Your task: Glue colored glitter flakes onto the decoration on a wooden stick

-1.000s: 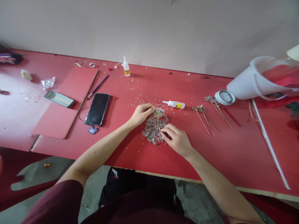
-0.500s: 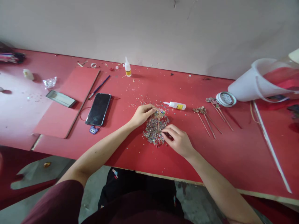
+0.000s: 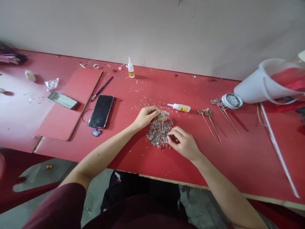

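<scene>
My left hand (image 3: pixel 147 117) is closed on the decorated head of a hairpin (image 3: pixel 163 115), whose thin metal stem points toward me. Beneath that stem lies a heap of small glittering shell-like chips (image 3: pixel 156 135). My right hand (image 3: pixel 184 143) is at the heap's right edge, thumb and forefinger pinched together; whatever is between the fingertips is too small to make out. Just beyond the hands a white glue bottle (image 3: pixel 181 107) with a yellow label lies on its side, nozzle to the left.
Finished-looking hairpins (image 3: pixel 209 119) lie to the right, near a small round jar (image 3: pixel 232 101) and a white bucket (image 3: pixel 252 84). On the left are a phone (image 3: pixel 101 111), a brush (image 3: pixel 102 89), a red board (image 3: pixel 71 121) and a shallow box (image 3: pixel 63 100). Another glue bottle (image 3: pixel 131 69) stands near the wall.
My right hand has shifted slightly right, away from the hairpin's stem, fingers still pinched. My left hand keeps its hold on the hairpin's head.
</scene>
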Motion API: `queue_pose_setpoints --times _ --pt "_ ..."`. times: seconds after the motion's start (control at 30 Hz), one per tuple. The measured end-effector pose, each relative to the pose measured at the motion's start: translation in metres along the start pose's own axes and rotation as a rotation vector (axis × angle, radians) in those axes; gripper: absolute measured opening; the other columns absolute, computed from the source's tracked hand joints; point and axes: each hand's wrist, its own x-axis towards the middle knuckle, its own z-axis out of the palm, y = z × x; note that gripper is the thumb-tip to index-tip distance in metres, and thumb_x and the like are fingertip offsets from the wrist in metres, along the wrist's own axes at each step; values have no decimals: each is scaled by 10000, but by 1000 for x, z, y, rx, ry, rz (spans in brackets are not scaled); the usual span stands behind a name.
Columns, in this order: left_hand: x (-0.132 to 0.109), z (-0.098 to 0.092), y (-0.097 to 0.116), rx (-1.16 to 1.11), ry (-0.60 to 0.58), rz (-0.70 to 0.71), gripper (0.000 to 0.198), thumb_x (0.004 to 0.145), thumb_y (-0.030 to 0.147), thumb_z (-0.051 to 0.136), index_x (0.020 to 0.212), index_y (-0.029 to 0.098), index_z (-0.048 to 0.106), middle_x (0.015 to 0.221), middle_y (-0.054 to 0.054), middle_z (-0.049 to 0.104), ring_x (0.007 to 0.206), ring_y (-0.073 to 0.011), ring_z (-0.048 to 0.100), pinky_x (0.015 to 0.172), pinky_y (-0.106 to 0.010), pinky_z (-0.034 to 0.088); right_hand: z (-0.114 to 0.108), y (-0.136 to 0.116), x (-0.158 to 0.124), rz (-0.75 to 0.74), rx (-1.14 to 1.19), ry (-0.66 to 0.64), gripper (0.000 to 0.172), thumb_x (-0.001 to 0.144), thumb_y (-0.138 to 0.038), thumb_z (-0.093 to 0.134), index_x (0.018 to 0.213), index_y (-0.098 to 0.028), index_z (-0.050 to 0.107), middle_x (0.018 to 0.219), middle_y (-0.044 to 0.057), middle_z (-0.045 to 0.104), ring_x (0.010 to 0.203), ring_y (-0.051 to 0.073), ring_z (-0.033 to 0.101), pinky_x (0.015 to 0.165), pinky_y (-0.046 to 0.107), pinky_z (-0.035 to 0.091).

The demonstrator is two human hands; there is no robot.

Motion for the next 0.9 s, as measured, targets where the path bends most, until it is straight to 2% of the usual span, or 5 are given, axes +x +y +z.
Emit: queue_pose_setpoints --times 0.9 --pt "0 -1 -1 -8 -5 13 211 904 292 520 778 138 591 541 39 550 394 -35 446 407 -165 342 -1 -1 1 6 -46 0 46 892 -214 554 880 -192 592 868 25 629 701 109 627 600 210 493"
